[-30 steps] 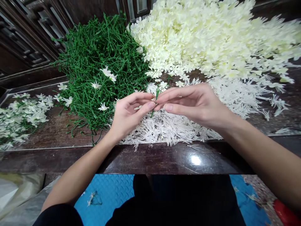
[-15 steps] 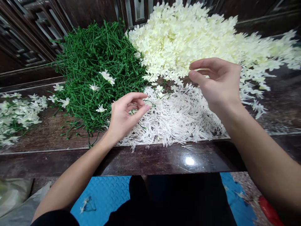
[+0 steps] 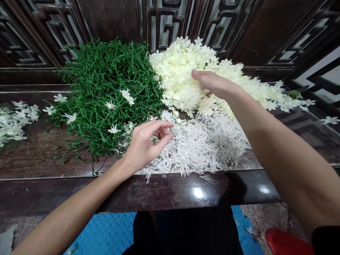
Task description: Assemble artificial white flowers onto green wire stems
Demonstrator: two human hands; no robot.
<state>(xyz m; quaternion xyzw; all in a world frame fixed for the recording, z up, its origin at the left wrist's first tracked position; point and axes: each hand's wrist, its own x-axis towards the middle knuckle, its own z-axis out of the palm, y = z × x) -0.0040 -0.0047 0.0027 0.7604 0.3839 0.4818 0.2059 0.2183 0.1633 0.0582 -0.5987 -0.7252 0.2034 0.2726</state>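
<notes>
My left hand (image 3: pixel 150 141) is curled in a pinch above the pile of thin white stamens (image 3: pixel 196 148). A thin green plastic stem (image 3: pixel 172 131) shows at its fingertips, and part of it is hidden by the hand. My right hand (image 3: pixel 212 83) reaches into the heap of cream artificial petals (image 3: pixel 180 67), palm down. Its fingers are mostly out of sight behind the hand and among the petals, so what they hold does not show. Beside the left hand spreads a big tangle of green stems (image 3: pixel 114 78), with a few white flowers (image 3: pixel 127 96) lying on it.
More white flowers (image 3: pixel 16 120) lie at the far left of the dark wooden bench (image 3: pixel 47 156). A carved wooden backrest (image 3: pixel 114 17) rises behind the piles. Below the front edge are a blue mat (image 3: pixel 106 233) and a red object (image 3: pixel 287 242).
The right hand has moved from above the petals down into the heap. My left hand keeps its pinch over the stamens. The camera view has shifted, showing more of the backrest.
</notes>
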